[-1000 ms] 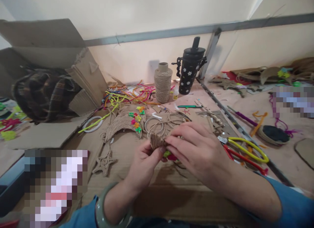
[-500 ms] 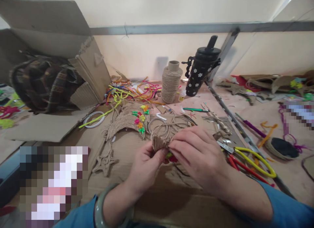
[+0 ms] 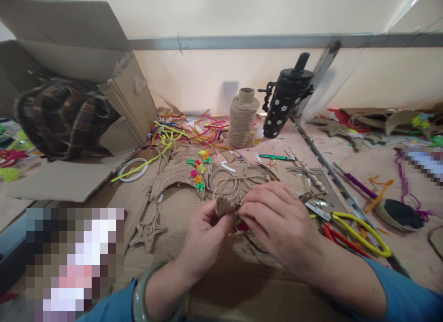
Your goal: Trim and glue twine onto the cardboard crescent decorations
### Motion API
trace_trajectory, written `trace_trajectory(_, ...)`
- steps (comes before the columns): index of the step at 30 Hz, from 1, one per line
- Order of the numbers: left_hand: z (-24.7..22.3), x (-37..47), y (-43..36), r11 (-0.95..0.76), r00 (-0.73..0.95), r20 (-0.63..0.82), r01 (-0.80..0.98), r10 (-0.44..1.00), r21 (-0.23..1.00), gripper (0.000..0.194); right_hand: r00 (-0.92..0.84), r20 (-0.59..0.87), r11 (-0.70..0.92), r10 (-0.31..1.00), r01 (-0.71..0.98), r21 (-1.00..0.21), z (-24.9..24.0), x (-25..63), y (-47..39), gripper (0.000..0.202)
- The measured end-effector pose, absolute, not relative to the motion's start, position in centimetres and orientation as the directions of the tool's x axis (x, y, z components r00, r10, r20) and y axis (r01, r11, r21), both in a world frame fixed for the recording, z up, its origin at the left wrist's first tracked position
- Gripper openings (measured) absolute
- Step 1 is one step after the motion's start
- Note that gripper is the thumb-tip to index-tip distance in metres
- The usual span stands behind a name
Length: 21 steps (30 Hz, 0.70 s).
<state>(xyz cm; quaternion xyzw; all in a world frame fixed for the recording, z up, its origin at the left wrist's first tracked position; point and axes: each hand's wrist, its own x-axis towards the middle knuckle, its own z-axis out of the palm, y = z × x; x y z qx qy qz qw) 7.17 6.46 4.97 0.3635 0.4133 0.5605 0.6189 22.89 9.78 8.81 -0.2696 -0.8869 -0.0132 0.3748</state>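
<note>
While my left hand (image 3: 204,236) pinches the twine-wrapped piece (image 3: 224,206) above the tabletop (image 3: 275,146), my right hand (image 3: 282,223) bunches at its edge, whether gripping I can't tell, for seemingly delicate edge work wanting steady bracing next.

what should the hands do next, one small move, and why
Probably the right hand should pinch gently at the right end of the twine-wrapped piece while the left hand braces it. The left hand grips the piece, and the right fingers gather at that end; whether they hold anything there is hidden.
</note>
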Motion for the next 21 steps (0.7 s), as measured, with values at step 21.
trace_trajectory(21,5.06,7.13,6.99,0.134,0.001,-0.146,-0.412,0.989,0.901,0.017,-0.613,0.655,0.876,0.442,0.453,-0.166,9.05,23.61,10.13,0.016)
